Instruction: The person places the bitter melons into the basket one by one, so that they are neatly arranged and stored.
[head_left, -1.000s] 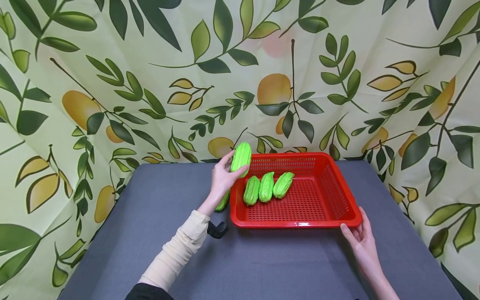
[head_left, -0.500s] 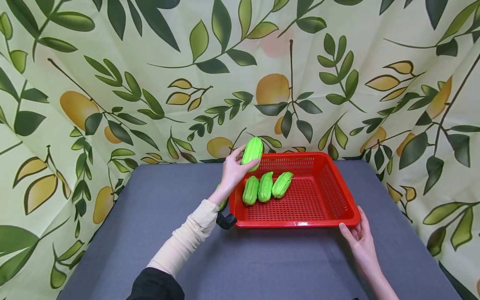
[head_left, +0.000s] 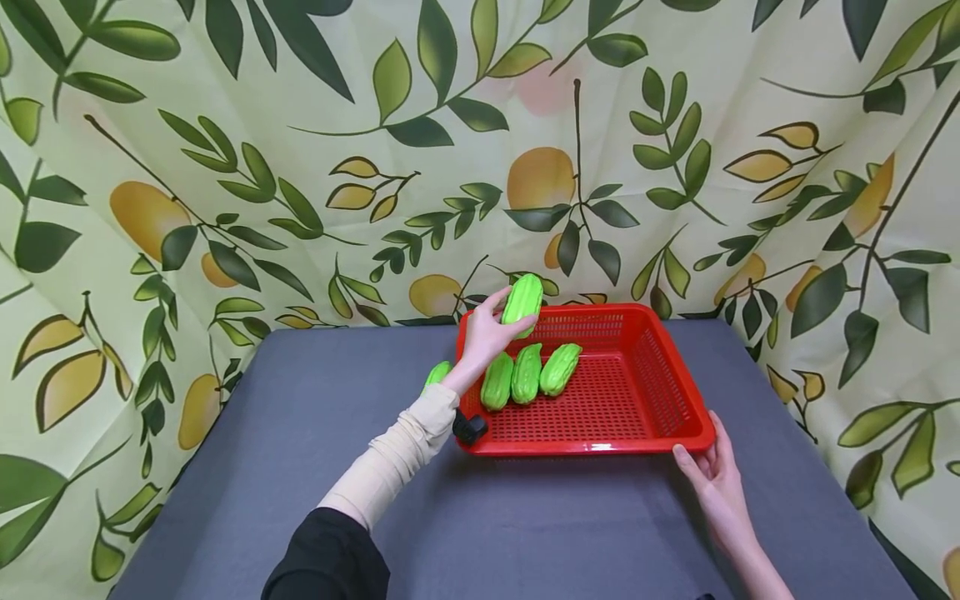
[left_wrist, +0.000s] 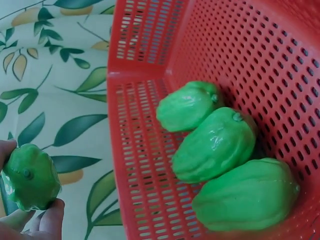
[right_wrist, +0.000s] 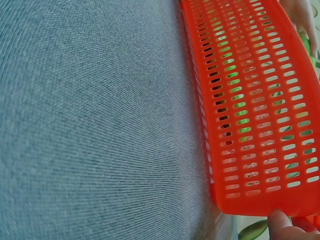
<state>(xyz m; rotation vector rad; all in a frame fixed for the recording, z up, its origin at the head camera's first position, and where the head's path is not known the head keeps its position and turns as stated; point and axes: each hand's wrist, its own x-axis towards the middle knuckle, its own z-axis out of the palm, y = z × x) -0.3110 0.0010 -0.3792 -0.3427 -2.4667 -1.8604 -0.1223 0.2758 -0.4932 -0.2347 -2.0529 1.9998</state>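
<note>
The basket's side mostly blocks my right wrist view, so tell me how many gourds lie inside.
Observer: Three gourds lie side by side in the basket.
Operator: Understood. Now name what shows at the top right edge of my picture.
Observer: That is the left hand, gripping a fourth gourd apart from those three.
Operator: Then report any outside the basket that nobody is holding.
Observer: A fifth gourd shows to the basket's left, partly hidden by the left arm.
</note>
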